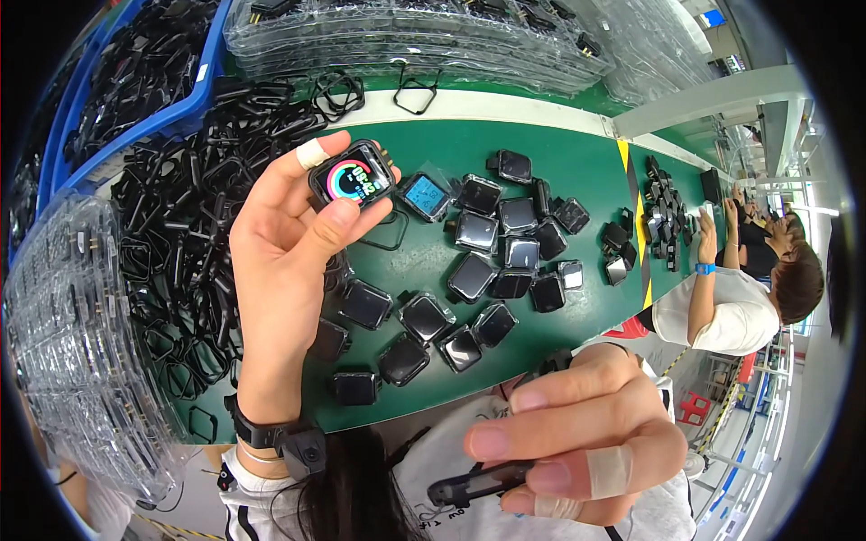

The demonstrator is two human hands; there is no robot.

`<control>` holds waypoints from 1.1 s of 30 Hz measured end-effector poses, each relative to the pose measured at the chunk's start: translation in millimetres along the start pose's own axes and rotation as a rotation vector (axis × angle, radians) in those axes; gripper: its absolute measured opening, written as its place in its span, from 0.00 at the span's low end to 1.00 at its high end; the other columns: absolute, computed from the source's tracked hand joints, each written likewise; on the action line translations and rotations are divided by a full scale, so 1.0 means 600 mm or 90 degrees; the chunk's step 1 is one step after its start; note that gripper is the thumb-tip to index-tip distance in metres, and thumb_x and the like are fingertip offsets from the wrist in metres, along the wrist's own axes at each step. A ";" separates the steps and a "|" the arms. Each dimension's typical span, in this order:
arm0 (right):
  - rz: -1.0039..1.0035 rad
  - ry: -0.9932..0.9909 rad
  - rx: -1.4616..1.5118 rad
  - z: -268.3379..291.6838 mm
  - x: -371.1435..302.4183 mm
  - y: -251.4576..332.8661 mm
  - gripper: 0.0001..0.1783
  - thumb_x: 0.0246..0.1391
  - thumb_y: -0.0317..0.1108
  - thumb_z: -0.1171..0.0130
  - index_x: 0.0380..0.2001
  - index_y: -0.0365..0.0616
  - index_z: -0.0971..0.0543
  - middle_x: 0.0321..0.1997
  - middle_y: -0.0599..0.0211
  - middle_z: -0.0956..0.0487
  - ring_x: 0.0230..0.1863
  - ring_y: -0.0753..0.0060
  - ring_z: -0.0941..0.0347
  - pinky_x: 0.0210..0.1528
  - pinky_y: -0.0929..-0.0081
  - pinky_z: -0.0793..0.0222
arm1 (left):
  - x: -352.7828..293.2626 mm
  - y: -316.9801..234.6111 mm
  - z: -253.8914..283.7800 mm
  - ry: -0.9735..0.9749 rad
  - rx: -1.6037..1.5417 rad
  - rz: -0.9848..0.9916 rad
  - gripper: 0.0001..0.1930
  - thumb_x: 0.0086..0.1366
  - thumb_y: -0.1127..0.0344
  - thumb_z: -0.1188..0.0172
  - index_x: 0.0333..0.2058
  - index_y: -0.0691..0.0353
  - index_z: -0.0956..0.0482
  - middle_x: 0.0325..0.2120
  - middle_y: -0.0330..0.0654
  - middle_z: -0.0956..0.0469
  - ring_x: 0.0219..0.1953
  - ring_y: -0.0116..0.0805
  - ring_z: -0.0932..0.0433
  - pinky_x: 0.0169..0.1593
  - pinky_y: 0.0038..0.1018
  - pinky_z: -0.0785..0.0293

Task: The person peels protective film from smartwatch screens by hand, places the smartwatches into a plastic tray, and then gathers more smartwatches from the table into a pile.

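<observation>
Grips a lit square watch [352,183] by its edges in the curled fingers of the left hand [284,212]; pinches a dark elongated piece [476,484], of unclear kind, in the right hand [595,433]. Lists on the green table [559,149] a second lit watch [426,197], then many dark-screened watches [475,231], not tellable as finished or unfinished. Includes leftward heaped loose black frames [194,171], apparently left to use
</observation>
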State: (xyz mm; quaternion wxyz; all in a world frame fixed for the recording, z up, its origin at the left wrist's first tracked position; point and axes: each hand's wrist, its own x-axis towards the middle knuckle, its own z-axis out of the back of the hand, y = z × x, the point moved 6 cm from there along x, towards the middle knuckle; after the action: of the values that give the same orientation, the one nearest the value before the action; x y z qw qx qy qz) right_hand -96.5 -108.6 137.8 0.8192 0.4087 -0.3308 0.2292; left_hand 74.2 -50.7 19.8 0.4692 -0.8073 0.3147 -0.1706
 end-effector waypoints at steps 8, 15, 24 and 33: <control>-0.096 0.039 -0.015 0.005 -0.001 -0.006 0.09 0.47 0.32 0.38 0.31 0.42 0.24 0.38 0.61 0.28 0.36 0.54 0.20 0.43 0.61 0.24 | -0.003 0.005 -0.004 0.053 0.048 -0.002 0.22 0.64 0.72 0.44 0.56 0.70 0.36 0.50 0.55 0.28 0.51 0.47 0.25 0.51 0.30 0.22; -0.001 0.000 -0.080 -0.003 -0.018 -0.033 0.11 0.42 0.28 0.33 0.30 0.46 0.25 0.34 0.62 0.28 0.35 0.45 0.20 0.35 0.53 0.22 | -0.004 0.015 -0.008 0.043 -0.010 0.031 0.19 0.61 0.81 0.45 0.52 0.71 0.32 0.49 0.48 0.27 0.48 0.36 0.24 0.50 0.33 0.21; -0.312 -0.011 -0.071 0.031 -0.011 -0.127 0.12 0.37 0.20 0.33 0.29 0.37 0.20 0.32 0.63 0.21 0.27 0.69 0.25 0.28 0.76 0.29 | -0.019 0.026 -0.038 0.178 0.008 0.011 0.27 0.57 0.83 0.42 0.56 0.73 0.36 0.51 0.54 0.28 0.52 0.44 0.25 0.55 0.35 0.25; -0.445 0.003 0.004 0.024 -0.015 -0.189 0.14 0.42 0.16 0.35 0.35 0.35 0.24 0.45 0.64 0.32 0.32 0.81 0.32 0.32 0.84 0.35 | -0.031 0.030 -0.053 0.228 -0.061 0.049 0.29 0.55 0.92 0.50 0.57 0.73 0.36 0.56 0.51 0.33 0.55 0.39 0.28 0.59 0.34 0.29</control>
State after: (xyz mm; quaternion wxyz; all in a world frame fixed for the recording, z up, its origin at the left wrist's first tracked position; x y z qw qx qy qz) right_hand -34.7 -185.0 79.1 0.8476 0.4992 -0.1682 -0.0628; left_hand 36.3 -65.4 20.5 0.3730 -0.7727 0.4314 -0.2787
